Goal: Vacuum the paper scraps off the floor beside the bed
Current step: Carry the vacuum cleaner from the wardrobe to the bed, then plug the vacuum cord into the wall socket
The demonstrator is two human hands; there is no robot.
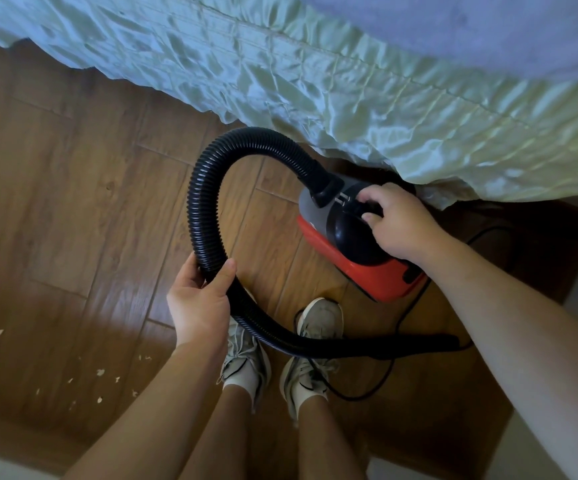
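Scattered paper scraps [100, 372] dot wooden floor [73, 202] beside bed [349, 81].

I assess this as a home bedroom. A bed [367, 84] with a ruffled, pale satin skirt fills the view from eleven to three o'clock, standing on a wood-plank floor [73, 202]; a household vacuum cleaner [356, 244] sits beside it.

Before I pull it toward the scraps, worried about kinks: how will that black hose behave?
The ribbed hose already arcs in a smooth loop, so it probably bends freely without kinking. Held by the left hand, its far end trails limp on the floor, so expect it to flop and drag.
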